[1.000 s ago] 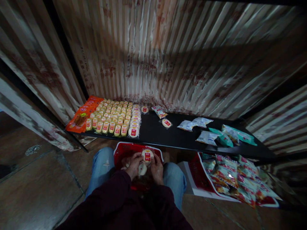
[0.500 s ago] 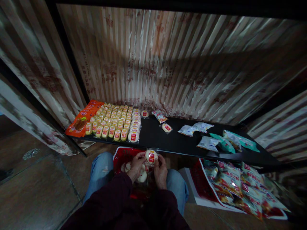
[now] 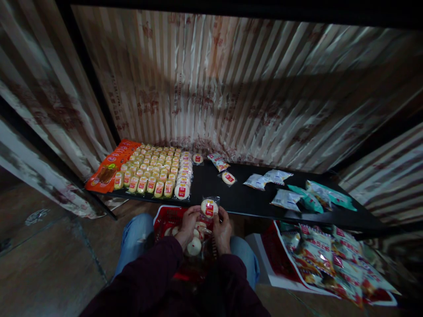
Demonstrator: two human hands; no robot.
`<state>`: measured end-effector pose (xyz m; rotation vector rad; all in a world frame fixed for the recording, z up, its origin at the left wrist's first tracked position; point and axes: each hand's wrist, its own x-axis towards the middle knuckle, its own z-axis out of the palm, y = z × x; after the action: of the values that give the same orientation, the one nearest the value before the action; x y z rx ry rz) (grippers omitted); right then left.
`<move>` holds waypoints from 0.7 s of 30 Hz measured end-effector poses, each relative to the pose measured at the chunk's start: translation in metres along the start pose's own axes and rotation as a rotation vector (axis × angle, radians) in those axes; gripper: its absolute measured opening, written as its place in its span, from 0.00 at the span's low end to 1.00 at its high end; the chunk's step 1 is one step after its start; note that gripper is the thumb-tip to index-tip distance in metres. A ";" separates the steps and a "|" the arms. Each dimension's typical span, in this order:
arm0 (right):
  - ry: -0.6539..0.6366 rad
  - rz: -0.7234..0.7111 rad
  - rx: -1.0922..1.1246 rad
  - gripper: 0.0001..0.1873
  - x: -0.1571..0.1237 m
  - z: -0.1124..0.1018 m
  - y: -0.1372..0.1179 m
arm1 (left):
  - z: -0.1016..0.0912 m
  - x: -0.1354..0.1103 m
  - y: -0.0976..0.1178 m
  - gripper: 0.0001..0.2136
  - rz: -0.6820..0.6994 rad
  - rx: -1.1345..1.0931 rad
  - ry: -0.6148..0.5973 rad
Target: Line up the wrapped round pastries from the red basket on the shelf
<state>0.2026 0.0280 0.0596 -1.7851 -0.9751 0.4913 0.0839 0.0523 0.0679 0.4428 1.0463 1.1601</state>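
My left hand (image 3: 189,221) and my right hand (image 3: 222,226) are closed together on a stack of round wrapped cakes (image 3: 209,207) with red labels. I hold it over a red basket (image 3: 165,216) on my lap. The basket holds more of the same cakes (image 3: 194,246). Just beyond my hands runs the front edge of a low black shelf (image 3: 241,200). Rows of the same cakes (image 3: 158,174) stand on its left part. Two loose cakes (image 3: 228,178) lie near the shelf's middle.
Orange packets (image 3: 107,169) lie at the shelf's left end. White and green packets (image 3: 297,193) lie on its right part. An open carton of red snack bags (image 3: 325,259) stands on the floor to my right. Corrugated sheet (image 3: 214,88) walls the back.
Both hands have lifted the stack of cakes up and a little right, out of the basket toward the shelf's front edge. My view has shifted slightly.
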 end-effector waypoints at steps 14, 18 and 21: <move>-0.002 -0.030 0.025 0.30 0.039 0.015 -0.010 | 0.029 0.025 0.027 0.10 0.101 0.250 0.059; -0.006 -0.066 0.033 0.29 0.053 0.024 -0.003 | 0.036 0.037 0.031 0.12 0.161 0.472 0.082; 0.001 -0.092 0.043 0.27 0.063 0.031 0.000 | 0.040 0.045 0.033 0.13 0.198 0.598 0.094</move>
<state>0.2183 0.0959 0.0535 -1.6939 -1.0336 0.4496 0.1018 0.1139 0.0924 0.9861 1.4579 1.0318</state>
